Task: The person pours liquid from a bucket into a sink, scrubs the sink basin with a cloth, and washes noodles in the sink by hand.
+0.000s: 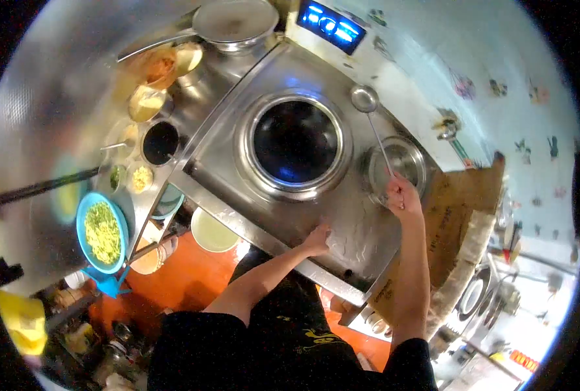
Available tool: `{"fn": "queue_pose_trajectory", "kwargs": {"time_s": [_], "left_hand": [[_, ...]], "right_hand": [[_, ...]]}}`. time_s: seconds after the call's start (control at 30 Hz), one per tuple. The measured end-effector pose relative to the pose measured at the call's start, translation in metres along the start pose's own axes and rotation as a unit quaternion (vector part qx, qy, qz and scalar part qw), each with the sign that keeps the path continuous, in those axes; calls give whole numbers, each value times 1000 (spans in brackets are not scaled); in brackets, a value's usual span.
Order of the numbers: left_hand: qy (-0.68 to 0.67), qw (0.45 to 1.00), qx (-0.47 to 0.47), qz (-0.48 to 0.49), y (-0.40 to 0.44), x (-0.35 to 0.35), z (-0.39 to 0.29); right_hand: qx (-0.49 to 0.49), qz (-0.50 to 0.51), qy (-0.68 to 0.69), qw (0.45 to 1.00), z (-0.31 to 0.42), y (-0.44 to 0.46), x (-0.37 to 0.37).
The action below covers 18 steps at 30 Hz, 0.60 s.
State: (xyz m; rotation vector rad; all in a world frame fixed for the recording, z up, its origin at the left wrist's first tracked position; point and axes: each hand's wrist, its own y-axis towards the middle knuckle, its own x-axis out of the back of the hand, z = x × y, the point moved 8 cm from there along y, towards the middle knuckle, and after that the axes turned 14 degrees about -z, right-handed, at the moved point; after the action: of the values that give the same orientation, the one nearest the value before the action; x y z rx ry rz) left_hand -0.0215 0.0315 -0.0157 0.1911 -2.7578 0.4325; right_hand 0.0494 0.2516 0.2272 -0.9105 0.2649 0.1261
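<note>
My right hand is closed around the handle of a long metal ladle. The ladle's bowl points away from me, near the wall, and its handle crosses above a round metal basin. Low on the steel stove top, close to its front edge, rests my left hand. Its fingers look drawn together; a pale patch shows at the fingertips, too indistinct to name. Beyond that hand, a dark round wok sits inside a shiny metal ring.
Bowls of ingredients, including a dark liquid, line the left counter. Shredded green vegetables fill a blue basket at its edge. A large lidded pot stands at the back. Cardboard borders the stove on the right; a lit display hangs behind.
</note>
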Motion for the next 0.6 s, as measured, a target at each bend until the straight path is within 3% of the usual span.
{"fn": "queue_pose_trajectory", "kwargs": {"time_s": [0.27, 0.37, 0.47, 0.6], "left_hand": [[-79, 996, 47, -11, -14, 46, -13], [-140, 989, 47, -12, -13, 58, -21], [-143, 989, 42, -22, -11, 50, -8], [-78, 993, 90, 10, -12, 54, -8]], "right_hand": [[-36, 117, -85, 989, 2, 79, -117], [-4, 65, -149, 987, 2, 99, -136], [20, 79, -223, 971, -3, 134, -143], [140, 48, -403, 903, 10, 129, -160]]}}
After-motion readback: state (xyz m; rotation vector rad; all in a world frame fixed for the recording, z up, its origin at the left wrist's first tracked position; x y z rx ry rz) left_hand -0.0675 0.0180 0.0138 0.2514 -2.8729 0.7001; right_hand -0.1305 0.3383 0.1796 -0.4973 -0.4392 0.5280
